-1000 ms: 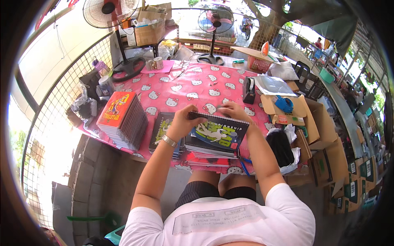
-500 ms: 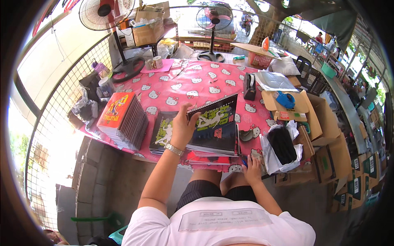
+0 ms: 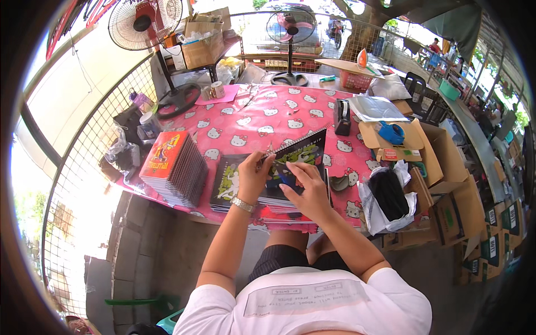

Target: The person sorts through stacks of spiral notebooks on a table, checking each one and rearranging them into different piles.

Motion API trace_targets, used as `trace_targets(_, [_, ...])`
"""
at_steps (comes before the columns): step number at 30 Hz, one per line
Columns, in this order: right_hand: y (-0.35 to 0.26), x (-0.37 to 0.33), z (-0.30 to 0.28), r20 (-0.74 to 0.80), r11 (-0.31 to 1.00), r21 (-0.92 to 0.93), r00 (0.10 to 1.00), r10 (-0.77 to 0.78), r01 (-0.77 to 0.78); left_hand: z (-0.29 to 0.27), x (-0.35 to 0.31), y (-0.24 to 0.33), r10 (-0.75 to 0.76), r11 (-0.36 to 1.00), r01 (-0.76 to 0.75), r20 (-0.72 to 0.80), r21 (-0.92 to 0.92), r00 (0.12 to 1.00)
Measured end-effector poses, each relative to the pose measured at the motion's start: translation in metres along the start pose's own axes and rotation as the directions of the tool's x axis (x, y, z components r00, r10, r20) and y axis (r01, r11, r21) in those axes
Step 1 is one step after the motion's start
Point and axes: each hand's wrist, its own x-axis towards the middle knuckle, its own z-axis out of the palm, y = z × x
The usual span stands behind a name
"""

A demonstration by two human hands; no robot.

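A black spiral notebook [image 3: 312, 146] with a green and white cover picture lies tilted before me, its far edge raised. My left hand [image 3: 254, 180] pinches its upper left corner near the coil. Over the cover is my right hand [image 3: 310, 195], its fingers closed around a slim blue-handled tool [image 3: 283, 177] whose exact kind I cannot make out. The tool's tip is close to my left fingers. Just left lies a pile of similar black notebooks [image 3: 222, 187], partly covered by my left hand. Red-covered books [image 3: 279, 215] show beneath the notebook.
A tall stack of orange-covered spiral notebooks [image 3: 167, 159] stands at the left. To the right are a black tape dispenser [image 3: 342, 117], a blue tape dispenser [image 3: 391, 133] on a cardboard box [image 3: 438, 153], and a black bundle in white wrapping [image 3: 389, 192]. Two fans stand beyond the pink tablecloth [image 3: 268, 120].
My right hand has risen from the table's front edge to the notebook, bringing the blue-handled tool. My left hand has shifted slightly down along the notebook's corner. The view has tilted a little.
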Motion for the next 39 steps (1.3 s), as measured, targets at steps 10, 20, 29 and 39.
trace_targets(10, [-0.008, 0.008, -0.003, 0.132, 0.998, -0.063, 0.991, 0.013, -0.005, 0.007, -0.014, -0.014, 0.170, 0.984, -0.174, -0.106, -0.035, 0.980])
trace_targets(20, [0.080, -0.082, -0.075, -0.088, 0.793, 0.124, 0.789, 0.608, -0.597, -0.081, 0.068, 0.073, 0.496, 0.795, -0.450, -0.010, 0.407, 0.868])
trace_targets(29, [0.168, -0.191, -0.068, -0.068, 0.632, -0.417, 0.716, 0.695, -0.653, -0.044, 0.088, -0.123, -0.087, 0.693, -0.178, 0.325, 0.699, 0.942])
trace_targets(39, [0.011, -0.069, 0.015, 0.538, 0.575, 0.495, 0.749, 0.387, -0.652, -0.126, 0.035, -0.241, -0.822, 0.565, 0.800, 0.225, 0.202, 0.524])
